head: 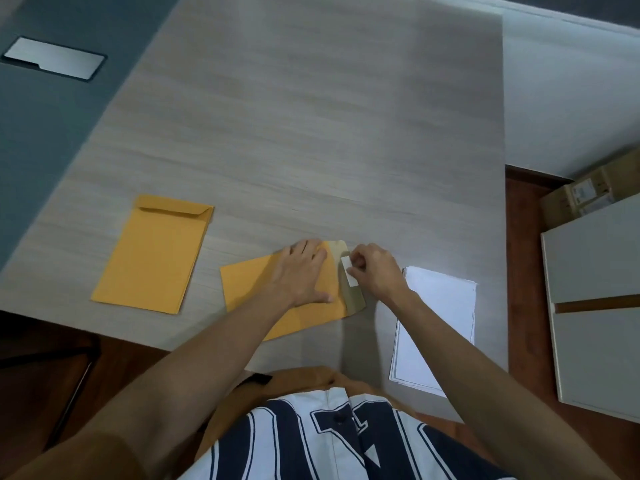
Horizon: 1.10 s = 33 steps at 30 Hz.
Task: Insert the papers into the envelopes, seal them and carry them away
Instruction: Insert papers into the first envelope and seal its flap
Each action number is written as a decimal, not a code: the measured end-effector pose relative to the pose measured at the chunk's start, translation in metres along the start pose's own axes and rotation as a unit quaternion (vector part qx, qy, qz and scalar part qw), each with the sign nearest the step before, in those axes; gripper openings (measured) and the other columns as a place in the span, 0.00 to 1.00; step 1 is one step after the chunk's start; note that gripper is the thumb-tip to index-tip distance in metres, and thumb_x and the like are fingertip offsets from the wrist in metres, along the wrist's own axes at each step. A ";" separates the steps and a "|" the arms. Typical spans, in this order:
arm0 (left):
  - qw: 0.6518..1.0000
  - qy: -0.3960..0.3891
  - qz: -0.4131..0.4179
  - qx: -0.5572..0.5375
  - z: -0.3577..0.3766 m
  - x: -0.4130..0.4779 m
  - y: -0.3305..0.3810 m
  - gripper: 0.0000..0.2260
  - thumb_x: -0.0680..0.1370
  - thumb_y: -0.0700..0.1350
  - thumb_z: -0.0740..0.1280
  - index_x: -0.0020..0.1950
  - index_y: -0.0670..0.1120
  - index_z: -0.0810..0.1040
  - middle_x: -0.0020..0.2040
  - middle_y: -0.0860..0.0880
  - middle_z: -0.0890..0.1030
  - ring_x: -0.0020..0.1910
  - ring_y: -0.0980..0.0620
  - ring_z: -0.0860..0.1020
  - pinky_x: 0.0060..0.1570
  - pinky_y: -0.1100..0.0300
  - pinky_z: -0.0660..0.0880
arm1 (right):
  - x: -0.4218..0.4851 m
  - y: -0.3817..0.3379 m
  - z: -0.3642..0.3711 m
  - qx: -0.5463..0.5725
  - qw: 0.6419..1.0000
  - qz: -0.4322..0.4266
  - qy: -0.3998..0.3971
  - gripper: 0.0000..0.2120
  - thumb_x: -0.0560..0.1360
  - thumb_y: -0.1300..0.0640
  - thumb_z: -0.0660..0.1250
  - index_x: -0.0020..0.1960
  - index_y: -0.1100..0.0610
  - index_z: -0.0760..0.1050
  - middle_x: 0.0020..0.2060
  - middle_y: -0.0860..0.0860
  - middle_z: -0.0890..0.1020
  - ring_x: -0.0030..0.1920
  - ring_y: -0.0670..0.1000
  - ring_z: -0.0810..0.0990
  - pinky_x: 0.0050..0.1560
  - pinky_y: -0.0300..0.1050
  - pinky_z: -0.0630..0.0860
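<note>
1. Light wood-grain table [311, 116] fills most of the view; dark wood floor [523, 271] shows past its R edge.
2. Yellow envelope [249, 289] lies flat near the table's front edge, approx. centre, mouth end pointing R. Its flap [351, 299] is open and rests on the table.
3. Left hand [301, 271] lies palm-down on the envelope body just beside the flap fold, fingers straight, pressing it flat.
4. Right hand [375, 271] is over the flap, thumb + forefinger pinched together on a white strip [348, 271] that runs along the flap's inner face. Can't tell how much of the strip is stuck down.
5. Second envelope [156, 254] lies flat to the L, well apart, flap folded down at its far end.
6. Stack of white papers [440, 323] sits just R of the right hand, near the table's front R corner, sheets slightly fanned; R forearm crosses its near-L corner.
7. Off the table on the R: white cabinet [595, 306], w/ cardboard boxes [588, 195] behind it.
8. Far L: grey panel w/ a metal plate [53, 57] set in it.
</note>
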<state>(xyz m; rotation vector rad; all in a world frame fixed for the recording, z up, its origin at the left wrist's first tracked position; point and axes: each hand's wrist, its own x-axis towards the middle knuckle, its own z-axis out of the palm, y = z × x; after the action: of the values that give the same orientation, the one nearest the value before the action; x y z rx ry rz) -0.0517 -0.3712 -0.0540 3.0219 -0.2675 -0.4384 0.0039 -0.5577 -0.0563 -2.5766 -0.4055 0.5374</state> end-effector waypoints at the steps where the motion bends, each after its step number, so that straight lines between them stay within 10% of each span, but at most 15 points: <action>1: 1.000 0.004 0.000 0.001 -0.001 0.002 0.000 0.41 0.64 0.73 0.69 0.67 0.48 0.67 0.72 0.47 0.64 0.70 0.46 0.65 0.65 0.50 0.65 | 0.001 -0.001 -0.001 -0.005 1.000 -0.010 -0.002 0.10 0.74 0.57 0.72 0.55 0.55 0.79 0.44 0.48 0.74 0.43 0.50 0.76 0.46 0.45 0.75; 33: 1.000 0.019 0.004 0.015 -0.005 0.010 -0.002 0.45 0.60 0.75 0.70 0.65 0.46 0.68 0.66 0.47 0.66 0.64 0.46 0.67 0.61 0.51 0.67 | 0.005 -0.008 0.011 -0.015 1.000 -0.004 -0.001 0.10 0.74 0.52 0.72 0.50 0.56 0.75 0.49 0.52 0.75 0.45 0.53 0.77 0.49 0.49 0.78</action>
<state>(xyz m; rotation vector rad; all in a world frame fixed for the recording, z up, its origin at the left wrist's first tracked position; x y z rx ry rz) -0.0410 -0.3705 -0.0523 3.0531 -0.2858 -0.3807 0.0023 -0.5445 -0.0627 -2.6018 -0.4276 0.5355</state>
